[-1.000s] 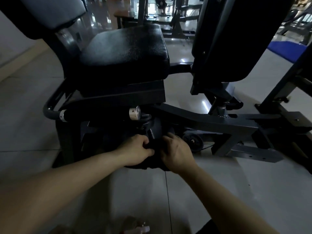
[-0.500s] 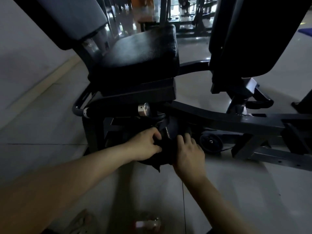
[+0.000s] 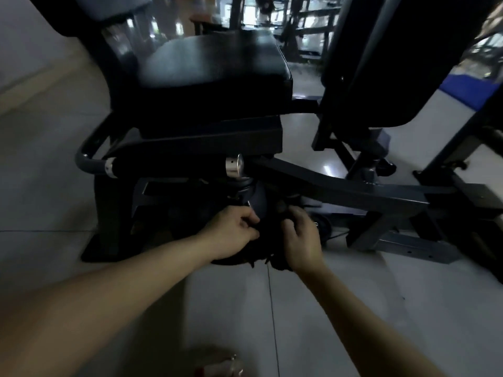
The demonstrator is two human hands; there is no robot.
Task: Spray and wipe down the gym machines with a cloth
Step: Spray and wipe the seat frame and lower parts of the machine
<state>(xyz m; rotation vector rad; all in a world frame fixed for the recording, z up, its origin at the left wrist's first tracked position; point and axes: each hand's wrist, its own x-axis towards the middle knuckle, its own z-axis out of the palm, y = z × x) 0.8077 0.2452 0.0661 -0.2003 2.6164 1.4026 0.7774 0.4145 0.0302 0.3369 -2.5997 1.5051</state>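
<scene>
A black gym machine with a padded seat (image 3: 215, 69) stands in front of me on a dark steel frame (image 3: 340, 186). Low under the seat, both my hands hold a dark cloth (image 3: 268, 240) against the machine's base. My left hand (image 3: 231, 227) grips the cloth's left side with curled fingers. My right hand (image 3: 302, 238) grips its right side, and a ragged end hangs below. The spray bottle (image 3: 220, 367) shows as a blurred shape on the floor at the bottom edge.
A chrome-capped black handle bar (image 3: 174, 165) runs across just above my hands. A tall black back pad (image 3: 402, 58) stands at right. A blue mat (image 3: 471, 88) lies far right on the pale tiled floor (image 3: 353, 308). More machines stand behind.
The view has shifted a little left and back. My hands stay at the same low spot on the base and have re-gripped the cloth, the right hand now more curled round it.
</scene>
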